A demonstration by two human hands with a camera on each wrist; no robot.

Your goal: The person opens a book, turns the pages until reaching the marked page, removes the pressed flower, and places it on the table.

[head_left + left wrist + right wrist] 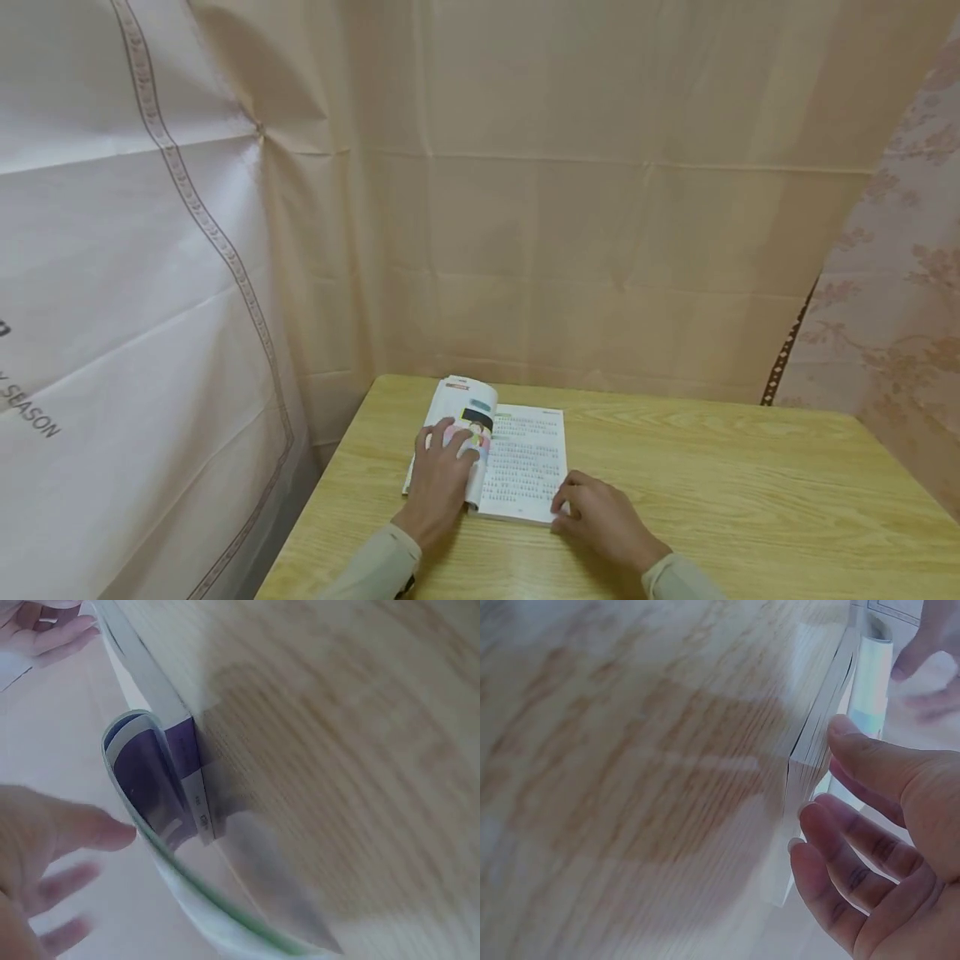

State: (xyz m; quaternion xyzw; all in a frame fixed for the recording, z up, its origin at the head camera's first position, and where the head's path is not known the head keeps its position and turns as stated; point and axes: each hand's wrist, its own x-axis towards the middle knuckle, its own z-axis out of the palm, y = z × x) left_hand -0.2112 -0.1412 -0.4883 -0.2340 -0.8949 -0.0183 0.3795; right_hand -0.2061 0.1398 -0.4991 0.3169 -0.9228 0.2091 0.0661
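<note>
An open book lies on the table, printed text on its right page. The left side, a curled stack of pages with a coloured cartoon picture, bends over near the spine. My left hand rests on that left side with its fingers spread. In the left wrist view, the left thumb is beside the curled page edge, and a purple and white spine end shows below. My right hand touches the book's lower right corner. Its loosely bent fingers lie along the page edges, the thumb near the corner.
The wooden table extends to the right of the book. A beige cloth hangs behind it. White printed sheeting hangs at the left, and a floral cloth at the right.
</note>
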